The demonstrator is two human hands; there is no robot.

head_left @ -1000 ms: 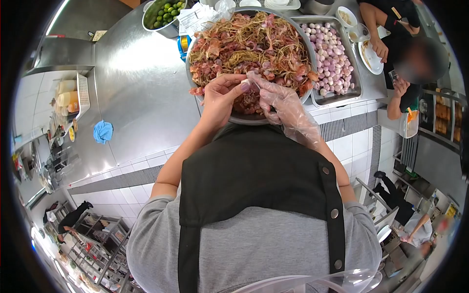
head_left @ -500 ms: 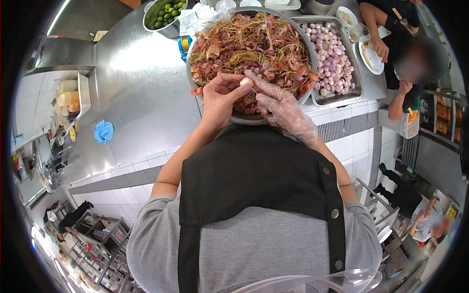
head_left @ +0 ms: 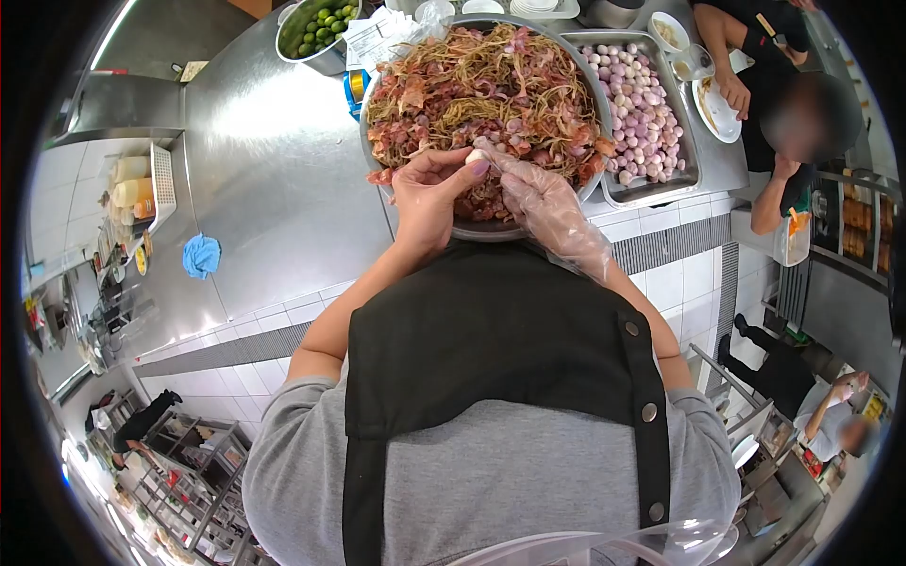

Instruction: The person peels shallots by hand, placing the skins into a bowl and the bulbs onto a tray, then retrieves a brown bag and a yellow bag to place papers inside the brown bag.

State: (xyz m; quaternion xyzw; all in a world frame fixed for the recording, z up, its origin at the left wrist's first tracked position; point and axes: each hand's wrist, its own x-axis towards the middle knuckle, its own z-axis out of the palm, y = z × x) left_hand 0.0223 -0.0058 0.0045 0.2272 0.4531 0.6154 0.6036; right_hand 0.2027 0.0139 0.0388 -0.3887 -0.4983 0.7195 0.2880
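Between the thumb and fingertips of my bare left hand [head_left: 427,193] is a small pale peeled shallot [head_left: 476,157]. My right hand [head_left: 547,208], in a clear plastic glove, is closed with its fingertips against the shallot's right side. Whatever those gloved fingers grip is hidden. Both hands are over the near rim of a large round metal basin [head_left: 605,113], heaped with reddish shallots, papery skins and dry stringy roots [head_left: 481,80]. To the right, a rectangular metal tray [head_left: 696,179] holds many peeled pinkish-white shallots [head_left: 642,113].
A pot of green limes [head_left: 323,33], white papers [head_left: 373,40] and a blue-yellow can [head_left: 356,85] stand behind left. A blue cloth [head_left: 200,256] lies on the steel table [head_left: 283,189]. At right, a co-worker's arm [head_left: 731,90] rests by a white plate [head_left: 717,111].
The shallot and both my hands have shifted very slightly, and my right fingers have turned a little around it. A distant person at lower right has raised their hands.
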